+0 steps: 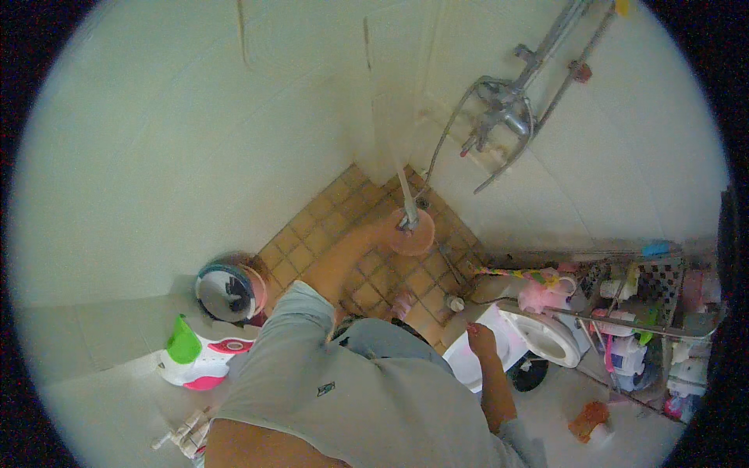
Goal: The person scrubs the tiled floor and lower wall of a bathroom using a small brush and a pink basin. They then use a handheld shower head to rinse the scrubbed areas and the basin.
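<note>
My left arm reaches down over the brown tiled floor (281, 251). At its end, my left hand (400, 229) is closed around the grey lower end of a pale, slim handle (406, 184). A round pinkish thing (420, 241) lies directly under this hand; blur hides whether the two are joined. My right hand (481, 339) hangs lower right with curled fingers, in front of a white flat-sided plastic or ceramic piece (465, 368). Whether it pinches something small cannot be made out. Beside that piece is a white oval seat-like ring (541, 336).
A chrome shower mixer (503, 111) with a looping hose (442, 137) is on the right wall. Stacked basins (222, 292) and a white, green and pink plastic tub (202, 357) stand left. A metal rack (643, 327) with bottles fills the right, near a black bin (529, 372).
</note>
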Demonstrator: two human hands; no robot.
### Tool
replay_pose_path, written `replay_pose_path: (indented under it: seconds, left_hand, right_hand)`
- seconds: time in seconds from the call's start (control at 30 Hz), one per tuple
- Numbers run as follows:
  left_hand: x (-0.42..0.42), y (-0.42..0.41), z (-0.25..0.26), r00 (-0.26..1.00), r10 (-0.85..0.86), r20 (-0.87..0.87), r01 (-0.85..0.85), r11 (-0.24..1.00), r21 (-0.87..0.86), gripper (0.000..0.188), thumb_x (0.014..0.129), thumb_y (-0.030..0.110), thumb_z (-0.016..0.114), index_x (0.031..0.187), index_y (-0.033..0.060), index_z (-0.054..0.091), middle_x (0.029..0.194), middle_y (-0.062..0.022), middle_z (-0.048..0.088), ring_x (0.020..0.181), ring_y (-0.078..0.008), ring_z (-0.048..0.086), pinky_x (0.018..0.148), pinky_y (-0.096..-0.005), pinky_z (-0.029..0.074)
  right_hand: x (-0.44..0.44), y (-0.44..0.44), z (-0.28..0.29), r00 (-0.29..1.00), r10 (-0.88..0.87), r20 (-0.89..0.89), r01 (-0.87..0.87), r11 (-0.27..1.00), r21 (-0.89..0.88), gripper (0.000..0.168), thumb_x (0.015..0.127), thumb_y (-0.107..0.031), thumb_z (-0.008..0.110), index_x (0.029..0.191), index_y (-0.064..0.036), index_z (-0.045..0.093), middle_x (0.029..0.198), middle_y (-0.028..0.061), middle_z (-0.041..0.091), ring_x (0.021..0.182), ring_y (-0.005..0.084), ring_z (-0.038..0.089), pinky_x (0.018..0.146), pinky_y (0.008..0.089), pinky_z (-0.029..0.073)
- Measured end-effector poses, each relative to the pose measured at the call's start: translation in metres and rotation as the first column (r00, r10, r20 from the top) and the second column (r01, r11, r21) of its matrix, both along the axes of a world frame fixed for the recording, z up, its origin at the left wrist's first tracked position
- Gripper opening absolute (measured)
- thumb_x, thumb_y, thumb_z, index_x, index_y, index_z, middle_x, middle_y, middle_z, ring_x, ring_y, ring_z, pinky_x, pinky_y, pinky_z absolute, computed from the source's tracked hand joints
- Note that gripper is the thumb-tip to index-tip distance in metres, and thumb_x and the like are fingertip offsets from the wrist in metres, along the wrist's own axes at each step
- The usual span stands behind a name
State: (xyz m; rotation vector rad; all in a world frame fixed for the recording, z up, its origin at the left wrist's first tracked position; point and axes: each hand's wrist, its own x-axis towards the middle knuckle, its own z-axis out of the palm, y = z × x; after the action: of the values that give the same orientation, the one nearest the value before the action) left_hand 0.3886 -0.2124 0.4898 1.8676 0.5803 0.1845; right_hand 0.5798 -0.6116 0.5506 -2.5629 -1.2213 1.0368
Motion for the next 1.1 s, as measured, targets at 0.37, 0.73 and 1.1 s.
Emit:
replay_pose_path:
  seconds: [0.37,0.73,1.1]
  left_hand:
    - [0.105,0.012,0.161,0.993,0.066,-0.094,-0.082,0.981,-0.177,0.049,0.084,0.031,0.064,0.122,0.0094,0.041,0.078,-0.0062,0.054,0.065,-0.0137,0.052,0.049,-0.0315,0.042]
    - [0.1,0.037,0.157,0.953,0.015,-0.303,-0.068,0.984,-0.166,0.026,0.088,0.029,0.059,0.098,0.0106,0.044,0.068,-0.0011,0.048,0.055,-0.011,0.048,0.046,-0.0283,0.04]
    - [0.129,0.079,0.281,0.991,0.134,0.013,-0.132,0.984,-0.116,0.027,0.09,0.03,0.057,0.102,0.0107,0.043,0.073,-0.0014,0.051,0.057,-0.0117,0.05,0.048,-0.0267,0.043]
  right_hand:
    - [0.022,-0.054,-0.02,0.99,-0.138,-0.012,0.138,0.972,0.188,0.03,0.09,-0.026,0.046,0.099,-0.005,0.065,0.097,0.018,0.064,0.092,0.0343,0.061,0.084,0.0412,0.048]
    - [0.036,-0.052,-0.047,0.958,-0.279,-0.069,0.286,0.948,0.141,0.029,0.087,-0.027,0.05,0.104,-0.008,0.065,0.103,0.0168,0.064,0.094,0.0332,0.061,0.083,0.0391,0.048]
    - [0.047,-0.03,-0.053,0.999,-0.031,0.044,0.029,0.998,0.047,0.027,0.088,-0.028,0.048,0.099,-0.01,0.066,0.097,0.0194,0.063,0.09,0.0371,0.061,0.079,0.0443,0.048]
